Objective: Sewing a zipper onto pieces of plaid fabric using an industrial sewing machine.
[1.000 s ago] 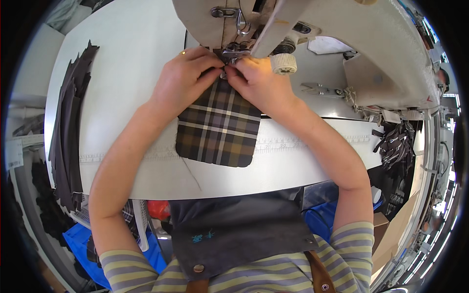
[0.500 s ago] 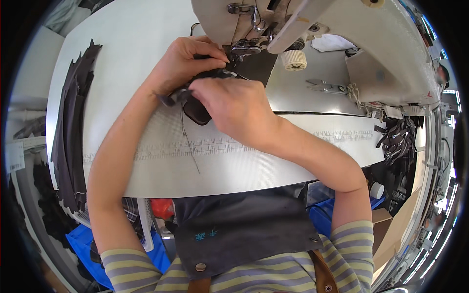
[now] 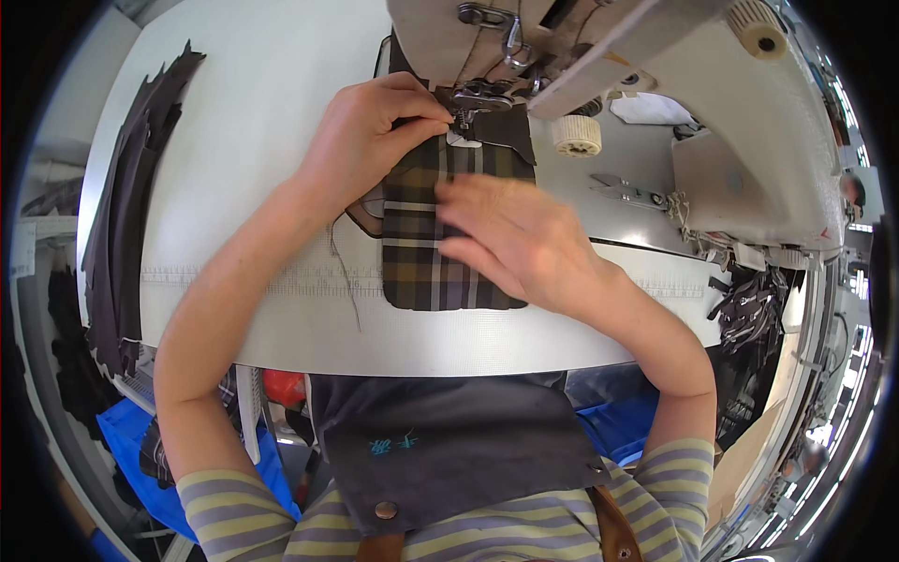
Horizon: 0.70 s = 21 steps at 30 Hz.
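Observation:
A plaid fabric panel (image 3: 412, 281) in black, olive and white lies flat on the white sewing table, its far end by the presser foot (image 3: 464, 117) of the sewing machine (image 3: 655, 47). My left hand (image 3: 384, 126) is closed in a pinch at the edge of a dark brown piece (image 3: 508, 126) beside the foot; the pinched edge is mostly hidden. Stretched out and slightly blurred, the fingers of my right hand (image 3: 524, 239) are over the plaid panel, thumb apart. Another dark-edged piece (image 3: 365, 217) shows under my left wrist, with a loose thread (image 3: 348, 281) near it.
Dark fabric strips (image 3: 140, 206) hang along the table's left side. Thread snips (image 3: 623, 190) lie on the machine bed, right of the needle. A bundle of zippers (image 3: 754, 309) sits at the right edge. A printed ruler (image 3: 234, 278) runs across the table (image 3: 309, 337).
The plaid panel now lies unfolded toward me, where a dark bunched piece was before. My right hand has moved right and its fingers have opened out. My left hand stays near the foot.

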Motion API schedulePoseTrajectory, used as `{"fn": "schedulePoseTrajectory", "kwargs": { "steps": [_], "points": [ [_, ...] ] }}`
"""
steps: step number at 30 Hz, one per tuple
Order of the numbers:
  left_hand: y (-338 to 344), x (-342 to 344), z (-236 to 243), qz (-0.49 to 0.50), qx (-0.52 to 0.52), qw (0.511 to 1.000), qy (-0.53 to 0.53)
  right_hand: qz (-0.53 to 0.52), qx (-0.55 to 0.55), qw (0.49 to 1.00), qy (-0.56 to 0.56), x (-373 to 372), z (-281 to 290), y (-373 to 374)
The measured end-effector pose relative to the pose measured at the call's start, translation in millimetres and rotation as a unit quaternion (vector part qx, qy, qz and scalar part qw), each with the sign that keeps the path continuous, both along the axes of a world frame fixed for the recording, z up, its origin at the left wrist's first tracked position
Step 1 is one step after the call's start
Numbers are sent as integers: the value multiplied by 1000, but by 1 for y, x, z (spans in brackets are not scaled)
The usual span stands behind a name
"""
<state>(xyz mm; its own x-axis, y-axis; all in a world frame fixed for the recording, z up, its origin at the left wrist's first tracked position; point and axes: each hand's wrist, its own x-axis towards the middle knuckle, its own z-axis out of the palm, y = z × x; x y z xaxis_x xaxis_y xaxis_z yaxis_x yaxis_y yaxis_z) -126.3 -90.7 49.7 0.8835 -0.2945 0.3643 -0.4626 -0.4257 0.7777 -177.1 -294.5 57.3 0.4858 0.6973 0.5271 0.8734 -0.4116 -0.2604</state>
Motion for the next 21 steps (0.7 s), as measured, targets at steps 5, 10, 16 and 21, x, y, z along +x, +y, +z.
{"fn": "schedulePoseTrajectory", "kwargs": {
  "steps": [5, 10, 16, 21],
  "points": [
    [1, 1, -2, -19, -15, 1000, 5, -82, -47, 995, -30, 0, -10, 14],
    [1, 1, 1, -21, -30, 998, 48, -67, -81, 994, -19, -3, -11, 20],
    [0, 3, 0, -34, -47, 997, 52, -43, -94, 995, 2, 0, -11, 20],
    [1, 4, -2, -35, -46, 997, 53, -34, -88, 996, 0, 2, -10, 21]
  ]
}}
